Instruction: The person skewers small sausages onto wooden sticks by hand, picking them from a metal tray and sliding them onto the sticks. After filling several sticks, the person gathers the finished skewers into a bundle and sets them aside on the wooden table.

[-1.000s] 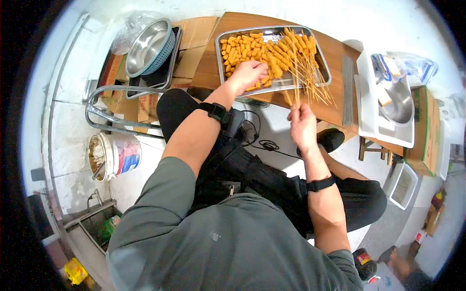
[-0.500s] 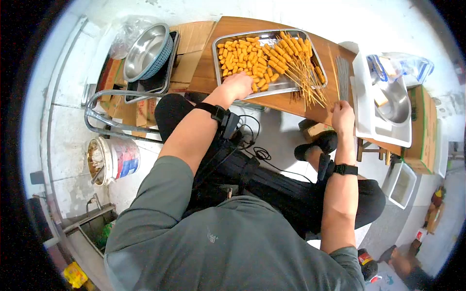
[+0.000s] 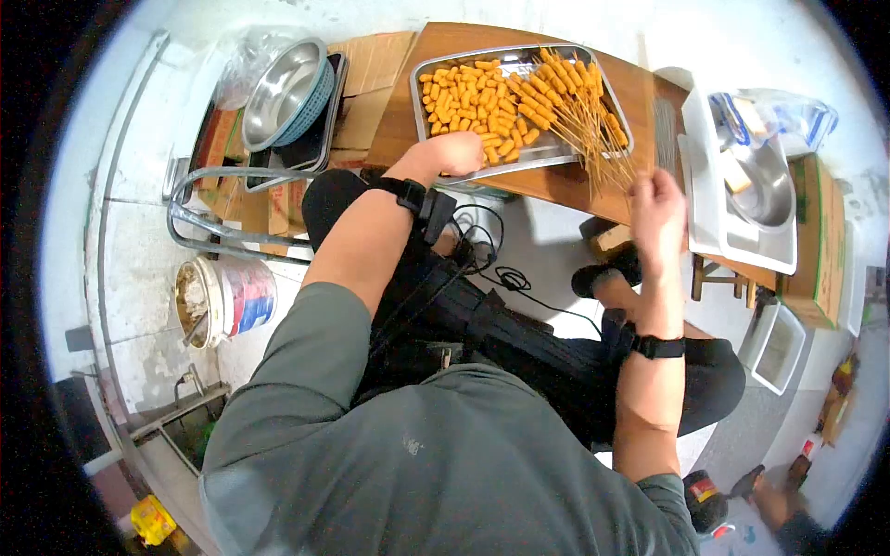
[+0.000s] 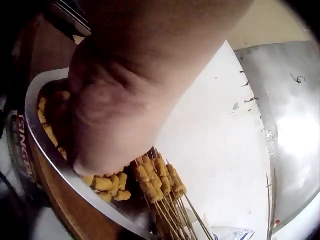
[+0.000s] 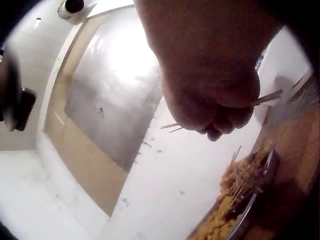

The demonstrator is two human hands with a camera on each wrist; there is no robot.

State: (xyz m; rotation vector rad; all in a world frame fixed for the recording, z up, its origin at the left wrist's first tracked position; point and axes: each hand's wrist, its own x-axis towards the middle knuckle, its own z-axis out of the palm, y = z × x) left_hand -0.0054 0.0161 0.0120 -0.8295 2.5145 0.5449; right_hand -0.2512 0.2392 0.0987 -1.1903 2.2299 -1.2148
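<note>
A metal tray (image 3: 556,151) holds a heap of short orange-brown pieces (image 3: 466,93) on its left side. On its right lie several pieces threaded on thin wooden skewers (image 3: 556,82), their bare ends fanned over the near rim. My left hand (image 3: 457,153) is at the tray's near left edge, over the loose pieces; its fingertips are hidden in both views. Right of the tray, my right hand (image 3: 658,218) is curled round thin skewers (image 5: 270,97), which stick out on both sides of the fist in the right wrist view. They look blurred from the head.
The tray stands on a wooden table (image 3: 394,130). A bundle of thin grey sticks (image 3: 665,134) lies near a white bin (image 3: 700,199) and a steel bowl (image 3: 771,190) at right. On the left are a basin (image 3: 283,93), a metal frame (image 3: 190,222) and a bucket (image 3: 246,295).
My right hand has gone from the skewers' ends by the tray to the right, near the grey sticks, then lifted a little. My left hand has drawn back slightly toward the tray's near rim.
</note>
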